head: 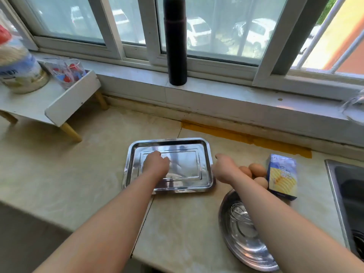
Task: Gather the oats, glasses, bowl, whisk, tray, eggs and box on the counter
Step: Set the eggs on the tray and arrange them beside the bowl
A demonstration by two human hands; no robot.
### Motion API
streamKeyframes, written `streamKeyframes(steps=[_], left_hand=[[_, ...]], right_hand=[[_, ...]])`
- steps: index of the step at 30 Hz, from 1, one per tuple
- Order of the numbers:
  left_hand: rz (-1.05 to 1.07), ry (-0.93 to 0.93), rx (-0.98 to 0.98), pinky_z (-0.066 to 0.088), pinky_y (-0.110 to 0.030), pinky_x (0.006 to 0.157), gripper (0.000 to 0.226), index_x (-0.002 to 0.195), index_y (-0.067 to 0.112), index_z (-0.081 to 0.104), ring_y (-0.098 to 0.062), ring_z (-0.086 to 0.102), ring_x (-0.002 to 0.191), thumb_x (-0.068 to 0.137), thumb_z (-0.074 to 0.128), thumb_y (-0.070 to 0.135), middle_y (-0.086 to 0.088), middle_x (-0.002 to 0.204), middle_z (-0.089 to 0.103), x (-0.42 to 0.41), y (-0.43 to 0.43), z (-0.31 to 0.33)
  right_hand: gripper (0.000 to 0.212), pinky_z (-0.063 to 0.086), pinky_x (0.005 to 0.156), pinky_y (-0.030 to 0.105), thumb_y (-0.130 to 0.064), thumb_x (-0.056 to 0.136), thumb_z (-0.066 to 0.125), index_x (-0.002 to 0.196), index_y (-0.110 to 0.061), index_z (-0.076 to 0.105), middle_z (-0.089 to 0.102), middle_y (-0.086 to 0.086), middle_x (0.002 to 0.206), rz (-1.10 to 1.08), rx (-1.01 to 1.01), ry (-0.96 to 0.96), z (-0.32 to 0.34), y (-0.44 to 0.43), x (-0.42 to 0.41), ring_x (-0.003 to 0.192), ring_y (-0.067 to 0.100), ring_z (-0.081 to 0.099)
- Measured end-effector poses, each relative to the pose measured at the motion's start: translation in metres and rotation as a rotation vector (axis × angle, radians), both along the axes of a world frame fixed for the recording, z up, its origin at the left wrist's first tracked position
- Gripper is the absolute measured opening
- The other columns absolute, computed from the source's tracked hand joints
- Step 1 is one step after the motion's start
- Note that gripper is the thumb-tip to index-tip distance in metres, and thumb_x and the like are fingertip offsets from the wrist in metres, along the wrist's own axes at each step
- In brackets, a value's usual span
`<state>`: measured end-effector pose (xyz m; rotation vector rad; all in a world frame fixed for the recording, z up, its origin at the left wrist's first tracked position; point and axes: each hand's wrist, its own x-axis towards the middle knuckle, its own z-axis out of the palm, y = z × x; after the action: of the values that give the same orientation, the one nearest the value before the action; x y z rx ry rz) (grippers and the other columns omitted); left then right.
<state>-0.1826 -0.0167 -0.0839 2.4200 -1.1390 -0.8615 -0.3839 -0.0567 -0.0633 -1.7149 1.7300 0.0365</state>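
A shiny steel tray point(204, 154) lies flat on the beige counter. My left hand point(156, 163) rests on the tray's inside, fingers curled, holding nothing. My right hand point(224, 167) hovers just past the tray's right edge, fingers curled. Brown eggs point(257, 170) lie behind my right wrist, beside a blue and yellow box point(281, 176). A steel bowl point(242, 247) with a wire whisk point(239, 212) in it sits under my right forearm. The oats jar point(18, 66) and patterned glasses point(66, 72) stand on a small white shelf at the left.
A tall black flask point(176, 40) stands on the window sill. The white shelf point(72, 99) on wooden legs stands at the counter's far left. A steel sink point(346, 201) lies at the right edge. A glass object point(354, 107) sits on the sill at far right.
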Motion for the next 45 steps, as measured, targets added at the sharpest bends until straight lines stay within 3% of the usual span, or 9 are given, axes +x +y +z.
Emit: streamKeyframes(steps=[4, 9, 14, 18, 24, 30, 35, 40, 45], left_hand=[[0.095, -0.062, 0.088, 0.041, -0.039, 0.098, 0.045, 0.134, 0.005, 0.047, -0.037, 0.046, 0.126, 0.093, 0.047, 0.023, -0.019, 0.139, 0.046, 0.044, 0.008, -0.007], [0.168, -0.057, 0.223, 0.035, -0.038, 0.106, 0.049, 0.137, 0.003, 0.038, -0.035, 0.036, 0.133, 0.094, 0.046, 0.022, -0.018, 0.146, 0.034, 0.079, 0.015, -0.019], [0.056, 0.036, 0.257, 0.04, -0.037, 0.103, 0.049, 0.136, 0.002, 0.041, -0.036, 0.046, 0.128, 0.092, 0.051, 0.021, -0.02, 0.142, 0.04, 0.103, 0.019, -0.029], [0.022, 0.032, 0.243, 0.042, -0.038, 0.101, 0.046, 0.135, 0.003, 0.042, -0.036, 0.046, 0.128, 0.091, 0.051, 0.016, -0.018, 0.142, 0.04, 0.125, 0.018, -0.029], [0.047, 0.011, 0.187, 0.046, -0.041, 0.099, 0.045, 0.131, 0.003, 0.045, -0.039, 0.048, 0.123, 0.088, 0.051, 0.014, -0.018, 0.137, 0.045, 0.166, 0.028, -0.03], [0.096, -0.038, 0.137, 0.045, -0.041, 0.101, 0.044, 0.13, 0.003, 0.046, -0.039, 0.052, 0.119, 0.088, 0.052, 0.016, -0.02, 0.134, 0.049, 0.211, 0.039, -0.028], [0.097, -0.061, 0.115, 0.043, -0.04, 0.102, 0.044, 0.13, 0.003, 0.047, -0.04, 0.051, 0.12, 0.086, 0.05, 0.011, -0.021, 0.133, 0.05, 0.244, 0.042, -0.027], [0.044, -0.014, 0.117, 0.045, -0.041, 0.101, 0.052, 0.134, 0.007, 0.045, -0.041, 0.052, 0.119, 0.084, 0.052, 0.014, -0.02, 0.132, 0.051, 0.269, 0.038, -0.027], [-0.04, -0.012, 0.149, 0.041, -0.042, 0.106, 0.054, 0.135, 0.001, 0.042, -0.041, 0.046, 0.125, 0.085, 0.057, 0.016, -0.021, 0.139, 0.044, 0.287, 0.034, -0.026]], right_hand=[[0.029, 0.041, 0.073, 0.029, -0.01, 0.089, 0.052, 0.117, -0.001, 0.054, 0.06, 0.017, 0.119, -0.099, 0.036, 0.012, -0.014, 0.005, 0.023, 0.099, 0.033, 0.058], [0.038, 0.05, 0.082, 0.035, -0.024, 0.083, 0.055, 0.114, -0.002, 0.058, 0.064, 0.02, 0.115, -0.261, 0.016, -0.003, -0.04, 0.01, 0.041, 0.102, 0.037, 0.061], [0.044, 0.047, 0.092, 0.039, -0.032, 0.09, 0.051, 0.124, -0.004, 0.055, 0.059, 0.023, 0.122, -0.423, -0.011, -0.006, -0.047, 0.021, 0.063, 0.11, 0.042, 0.057], [0.047, 0.05, 0.095, 0.044, -0.03, 0.083, 0.055, 0.122, -0.006, 0.057, 0.059, 0.022, 0.121, -0.542, 0.011, -0.04, -0.057, 0.029, 0.08, 0.107, 0.041, 0.059], [0.043, 0.051, 0.094, 0.044, -0.02, 0.08, 0.055, 0.119, -0.003, 0.056, 0.054, 0.024, 0.124, -0.555, 0.045, -0.035, -0.041, 0.042, 0.122, 0.109, 0.043, 0.057], [0.045, 0.046, 0.095, 0.036, -0.003, 0.085, 0.047, 0.13, 0.001, 0.041, 0.035, 0.022, 0.137, -0.48, 0.116, -0.05, -0.044, 0.04, 0.165, 0.119, 0.04, 0.047], [0.044, 0.046, 0.093, 0.034, -0.006, 0.087, 0.042, 0.131, 0.001, 0.04, 0.033, 0.02, 0.139, -0.474, 0.119, -0.069, -0.054, 0.048, 0.195, 0.119, 0.038, 0.048], [0.046, 0.047, 0.096, 0.036, -0.006, 0.084, 0.053, 0.128, 0.004, 0.044, 0.041, 0.022, 0.137, -0.501, 0.13, -0.06, -0.054, 0.05, 0.218, 0.121, 0.039, 0.048], [0.053, 0.049, 0.096, 0.042, -0.022, 0.08, 0.062, 0.125, 0.003, 0.048, 0.048, 0.023, 0.132, -0.633, 0.13, -0.079, -0.053, 0.058, 0.237, 0.117, 0.042, 0.052]])
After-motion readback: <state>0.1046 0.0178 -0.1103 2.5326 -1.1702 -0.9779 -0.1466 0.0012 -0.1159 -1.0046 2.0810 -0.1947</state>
